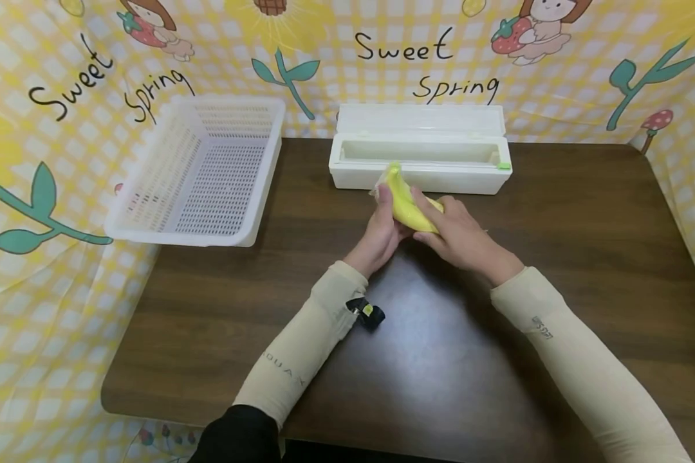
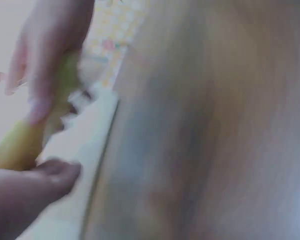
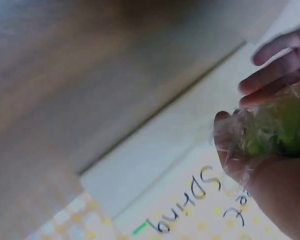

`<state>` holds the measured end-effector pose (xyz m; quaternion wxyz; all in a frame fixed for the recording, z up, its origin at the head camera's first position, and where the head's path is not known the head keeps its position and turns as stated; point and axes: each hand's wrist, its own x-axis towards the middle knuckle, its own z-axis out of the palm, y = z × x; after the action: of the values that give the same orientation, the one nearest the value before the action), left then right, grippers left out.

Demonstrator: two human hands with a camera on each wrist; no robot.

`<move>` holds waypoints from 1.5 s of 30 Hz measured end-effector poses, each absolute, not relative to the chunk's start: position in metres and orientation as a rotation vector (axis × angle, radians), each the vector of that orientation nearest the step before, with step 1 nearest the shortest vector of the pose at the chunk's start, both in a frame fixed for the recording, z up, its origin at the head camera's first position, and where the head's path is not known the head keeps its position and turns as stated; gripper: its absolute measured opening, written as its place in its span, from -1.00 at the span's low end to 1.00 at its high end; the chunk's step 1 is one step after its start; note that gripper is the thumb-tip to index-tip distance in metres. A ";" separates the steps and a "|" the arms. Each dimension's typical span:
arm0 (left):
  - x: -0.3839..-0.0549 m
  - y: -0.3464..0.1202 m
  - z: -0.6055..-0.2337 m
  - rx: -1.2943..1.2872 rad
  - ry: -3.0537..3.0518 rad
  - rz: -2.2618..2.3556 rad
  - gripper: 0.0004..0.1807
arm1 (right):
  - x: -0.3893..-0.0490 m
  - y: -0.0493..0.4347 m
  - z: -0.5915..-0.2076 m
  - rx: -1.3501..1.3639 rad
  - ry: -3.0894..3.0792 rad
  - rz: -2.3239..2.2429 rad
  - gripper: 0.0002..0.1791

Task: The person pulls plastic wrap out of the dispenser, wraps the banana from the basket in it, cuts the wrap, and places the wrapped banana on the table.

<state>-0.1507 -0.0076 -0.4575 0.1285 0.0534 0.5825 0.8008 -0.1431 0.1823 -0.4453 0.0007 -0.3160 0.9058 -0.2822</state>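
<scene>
A yellow banana is partly covered in thin clear plastic film, which bunches up loosely around its end in the right wrist view. My left hand holds the banana from the left, its thumb lying along the side. From the right, my right hand grips the lower end with thumb and fingers. Both hands keep it raised just in front of a long white box, whose lid stands up. In the left wrist view the banana is blurred between the hands.
A white perforated plastic basket stands at the table's back left. The brown wooden table meets a yellow checked cloth behind. A small green piece sits at the box's right end. A black strap device is on my left wrist.
</scene>
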 end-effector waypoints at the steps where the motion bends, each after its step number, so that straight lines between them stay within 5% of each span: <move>1: -0.149 -0.006 -0.459 0.151 1.588 2.351 0.05 | -0.143 0.181 -0.444 -0.979 2.820 -0.946 -0.12; 5: -0.143 -0.006 -0.459 0.346 1.713 2.237 0.35 | -0.142 0.185 -0.439 -0.867 2.747 -1.106 -0.10; 9: -0.145 -0.008 -0.447 0.424 1.887 2.228 0.44 | -0.139 0.192 -0.440 -0.873 2.723 -1.146 -0.10; 19: -0.158 -0.016 -0.421 0.325 1.872 2.595 -0.05 | -0.129 0.184 -0.445 -1.147 2.881 -0.853 -0.07; 35: -0.180 -0.017 -0.451 -0.053 1.306 2.925 -0.70 | -0.136 0.182 -0.443 -1.162 2.858 -0.772 -0.16; 40: -0.190 -0.028 -0.467 -0.211 1.732 2.653 -0.80 | -0.140 0.185 -0.453 -1.079 2.840 -0.679 -0.20; 45: -0.194 -0.042 -0.474 -0.151 2.541 1.827 -0.76 | -0.141 0.190 -0.460 -0.991 2.836 -0.637 -0.20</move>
<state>-0.1937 -0.0422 -0.4737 0.0042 -0.0481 0.8109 0.5832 -0.1407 0.1901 -0.4601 0.0353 -0.3225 0.9229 -0.2073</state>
